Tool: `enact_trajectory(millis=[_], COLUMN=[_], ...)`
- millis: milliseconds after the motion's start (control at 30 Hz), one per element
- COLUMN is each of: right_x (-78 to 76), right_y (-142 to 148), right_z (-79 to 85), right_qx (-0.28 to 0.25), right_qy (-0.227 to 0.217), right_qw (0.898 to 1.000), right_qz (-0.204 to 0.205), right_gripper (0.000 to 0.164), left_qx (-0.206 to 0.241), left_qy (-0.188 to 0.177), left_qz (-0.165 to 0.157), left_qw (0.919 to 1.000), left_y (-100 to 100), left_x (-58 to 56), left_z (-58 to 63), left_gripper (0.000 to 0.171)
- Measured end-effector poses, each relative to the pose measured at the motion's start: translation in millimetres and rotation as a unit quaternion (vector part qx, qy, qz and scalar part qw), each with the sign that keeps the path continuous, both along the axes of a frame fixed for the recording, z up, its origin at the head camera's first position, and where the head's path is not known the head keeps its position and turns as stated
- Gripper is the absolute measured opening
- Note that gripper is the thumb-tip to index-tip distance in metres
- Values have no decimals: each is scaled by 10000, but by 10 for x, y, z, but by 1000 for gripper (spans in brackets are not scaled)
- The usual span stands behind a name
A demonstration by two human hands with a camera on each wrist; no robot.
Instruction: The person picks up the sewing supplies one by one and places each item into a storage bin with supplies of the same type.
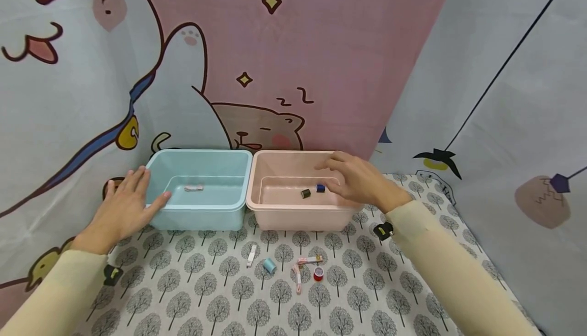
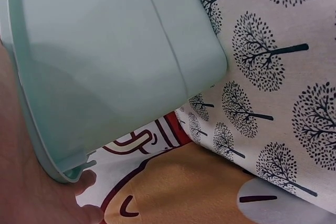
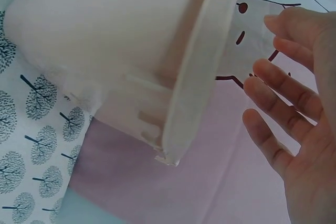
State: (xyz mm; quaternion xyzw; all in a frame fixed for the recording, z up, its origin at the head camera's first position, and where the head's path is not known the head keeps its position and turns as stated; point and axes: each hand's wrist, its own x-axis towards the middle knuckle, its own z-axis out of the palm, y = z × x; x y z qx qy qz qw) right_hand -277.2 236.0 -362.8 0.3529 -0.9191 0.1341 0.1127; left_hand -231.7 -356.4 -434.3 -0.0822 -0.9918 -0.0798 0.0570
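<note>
My left hand (image 1: 123, 204) rests on the left rim of the light blue bin (image 1: 202, 218), fingers spread. In the left wrist view, part of the hand (image 2: 42, 192) touches that bin's rim. A small pale pinkish item (image 1: 193, 188) lies inside the bin. Over the right side of the pink bin (image 1: 302, 218) hovers my right hand (image 1: 355, 179), fingers loosely bent. The right wrist view shows this hand (image 3: 299, 114) with nothing in it, apart from the bin wall (image 3: 121, 40). Inside the pink bin lie a dark green spool (image 1: 305, 193) and a blue spool (image 1: 320, 188).
On the tree-print cloth (image 1: 220, 295) in front of the bins lie a small white item (image 1: 251, 255), a light blue spool (image 1: 269, 265), a red spool (image 1: 318, 274) and two slim patterned pieces, one sideways (image 1: 310, 260), one lengthwise (image 1: 297, 279). Printed fabric (image 1: 330, 60) hangs behind.
</note>
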Motion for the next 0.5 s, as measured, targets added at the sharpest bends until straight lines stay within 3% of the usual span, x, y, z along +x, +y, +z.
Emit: enact_trajectory(millis=[300, 500], right_x=[160, 294], right_y=[84, 135], right_z=[-110, -159], right_qx=[-220, -160], right_qy=[244, 358], right_qw=[9994, 9992], right_qz=[115, 95], right_gripper=[34, 39], left_qx=[22, 28], left_qy=[20, 77], left_qz=[6, 7], left_qw=[10000, 10000], left_y=[-16, -15], left_x=[-10, -22], left_z=[-27, -28], left_gripper=[109, 110])
